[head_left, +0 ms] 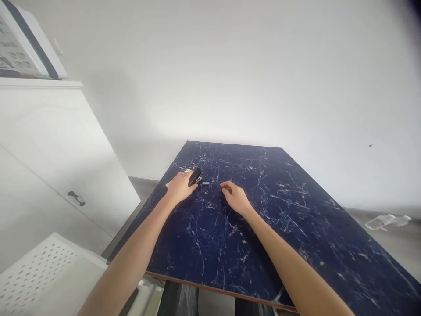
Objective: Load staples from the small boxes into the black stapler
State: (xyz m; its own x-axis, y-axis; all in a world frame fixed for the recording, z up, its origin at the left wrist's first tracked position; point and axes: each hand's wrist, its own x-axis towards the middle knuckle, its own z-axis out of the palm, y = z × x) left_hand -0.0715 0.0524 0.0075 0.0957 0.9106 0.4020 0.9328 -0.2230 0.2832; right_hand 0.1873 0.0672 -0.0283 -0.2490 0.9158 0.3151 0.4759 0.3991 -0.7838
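Observation:
My left hand [180,187] is wrapped round a black stapler [195,176] on the left side of the dark blue marbled table [237,245]. Partly covered by that hand, a flat white piece [187,170] shows behind it, perhaps paper or a small box. A short grey strip [205,183], like a row of staples, lies just right of the stapler. My right hand [236,197] rests low over the table to the right of the strip, apart from it. Its thumb and forefinger are pinched together; anything between them is too small to make out.
A white cabinet [49,145] stands at the left with a white box [29,39] on top. Below it is a white perforated piece [42,263]. A pale wall [237,79] lies behind the table. Clear plastic packaging [386,222] is on the floor at right.

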